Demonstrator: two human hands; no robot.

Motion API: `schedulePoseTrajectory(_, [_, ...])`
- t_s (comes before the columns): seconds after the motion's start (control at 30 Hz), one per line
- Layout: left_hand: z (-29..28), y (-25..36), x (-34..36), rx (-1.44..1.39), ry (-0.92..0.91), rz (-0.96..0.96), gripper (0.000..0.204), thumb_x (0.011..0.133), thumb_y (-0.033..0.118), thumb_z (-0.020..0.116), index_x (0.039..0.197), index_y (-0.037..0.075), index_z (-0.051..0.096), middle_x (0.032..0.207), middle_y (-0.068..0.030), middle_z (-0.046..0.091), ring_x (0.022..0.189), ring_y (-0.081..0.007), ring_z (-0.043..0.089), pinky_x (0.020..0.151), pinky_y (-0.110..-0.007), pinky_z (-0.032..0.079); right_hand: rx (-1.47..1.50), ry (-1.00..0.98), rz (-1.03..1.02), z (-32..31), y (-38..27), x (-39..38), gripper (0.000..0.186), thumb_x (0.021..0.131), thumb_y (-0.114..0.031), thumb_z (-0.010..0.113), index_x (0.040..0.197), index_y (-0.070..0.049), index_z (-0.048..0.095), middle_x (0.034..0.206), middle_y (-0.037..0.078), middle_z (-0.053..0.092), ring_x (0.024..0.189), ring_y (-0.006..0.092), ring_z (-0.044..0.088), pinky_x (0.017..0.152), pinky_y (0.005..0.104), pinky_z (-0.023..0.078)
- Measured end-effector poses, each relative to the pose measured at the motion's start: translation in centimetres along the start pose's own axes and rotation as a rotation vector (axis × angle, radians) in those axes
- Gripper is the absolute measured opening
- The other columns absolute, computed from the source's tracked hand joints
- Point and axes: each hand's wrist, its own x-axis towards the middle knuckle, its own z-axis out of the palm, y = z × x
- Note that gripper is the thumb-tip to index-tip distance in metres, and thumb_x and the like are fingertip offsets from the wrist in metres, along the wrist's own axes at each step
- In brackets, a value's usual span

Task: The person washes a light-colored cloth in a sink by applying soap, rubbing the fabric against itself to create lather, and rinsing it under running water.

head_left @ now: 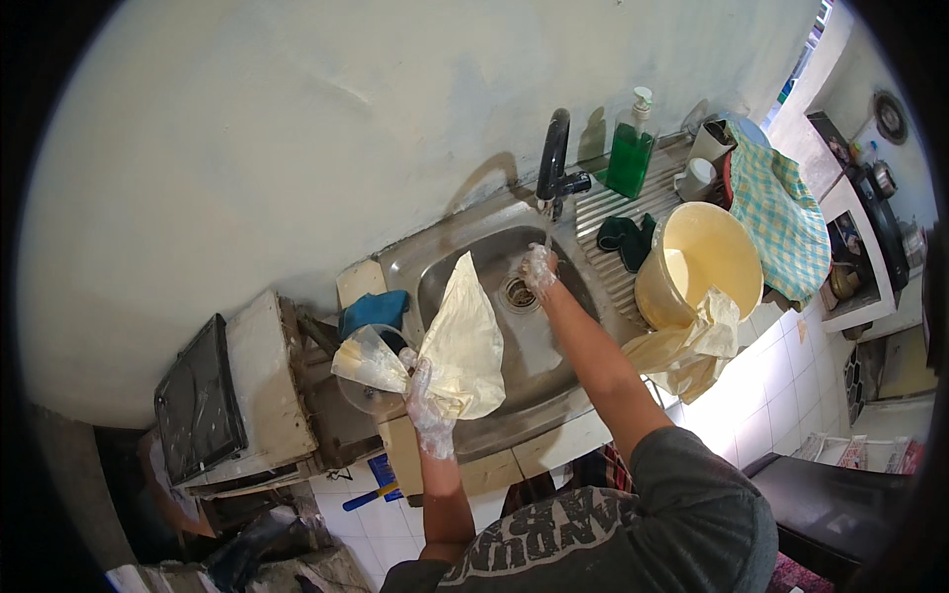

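My left hand [427, 413], coated in white residue or lather, grips a cream cloth bag [460, 331] above the sink's left edge. Beside that grip a clear plastic cone [368, 361] lies over a round clear container [366, 395]; whether they are joined to the bag I cannot tell. My right hand [542, 269], also white-coated, is under the black tap [556, 153] over the steel sink [455, 435], near the drain [520, 295]. Its fingers are curled, and what they hold, if anything, is hidden.
A cream bucket [712, 252] with pale fabric [692, 361] stands right, beside dark green pads [623, 237], green soap [630, 158], a mug [697, 178] and a checked cloth [781, 212]. A teal cloth [374, 314] and worn cabinet [272, 395] sit left; a stove [875, 217] is far right.
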Motion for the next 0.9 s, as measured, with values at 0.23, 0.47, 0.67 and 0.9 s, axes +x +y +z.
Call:
schedulePoseTrajectory(0.23, [-1.7, 1.4, -0.8, -0.035, -0.106, 0.045, 0.032, 0.083, 0.008, 0.048, 0.115, 0.005, 0.048, 0.113, -0.0069, 0.049, 0.109, -0.0203, 0.045, 0.093, -0.039, 0.038, 0.371, -0.409, 0.327, -1.0, -0.3, -1.7, 0.029, 0.086, -0.029, 0.038, 0.064, -0.012, 0.046, 0.052, 0.003, 0.040, 0.044, 0.0192, 0.041, 0.045, 0.0424, 0.041])
schedulePoseTrajectory(0.47, [-0.5, -0.9, 0.6, -0.096, -0.356, 0.065, 0.031, 0.085, 0.010, 0.046, 0.115, 0.005, 0.046, 0.111, -0.0064, 0.049, 0.106, -0.0201, 0.047, 0.092, -0.038, 0.039, -0.019, -0.447, 0.090, -5.6, 0.2, 7.9, 0.015, 0.084, -0.021, 0.045, 0.082, -0.007, 0.053, 0.059, 0.003, 0.045, 0.047, 0.0144, 0.044, 0.043, 0.0317, 0.040])
schedulePoseTrajectory(0.67, [-1.6, 1.0, -0.4, -0.065, -0.059, -0.009, 0.026, 0.082, 0.007, 0.049, 0.108, 0.007, 0.047, 0.107, -0.0087, 0.051, 0.102, -0.0228, 0.050, 0.088, -0.039, 0.042, -0.142, -0.490, 0.123, -3.4, -1.4, -1.5, 0.021, 0.087, -0.018, 0.046, 0.067, -0.013, 0.047, 0.058, 0.001, 0.043, 0.044, 0.0099, 0.040, 0.037, 0.0241, 0.030])
schedulePoseTrajectory(0.9, [-0.3, 1.2, -0.6, -0.076, 0.071, -0.070, 0.022, 0.079, 0.003, 0.052, 0.100, 0.008, 0.047, 0.103, -0.0111, 0.053, 0.098, -0.0243, 0.052, 0.085, -0.039, 0.045, 0.218, -0.416, 0.299, -1.8, -2.5, -3.7, 0.011, 0.088, -0.018, 0.045, 0.085, -0.008, 0.045, 0.083, 0.011, 0.050, 0.065, 0.0243, 0.051, 0.067, 0.0377, 0.052])
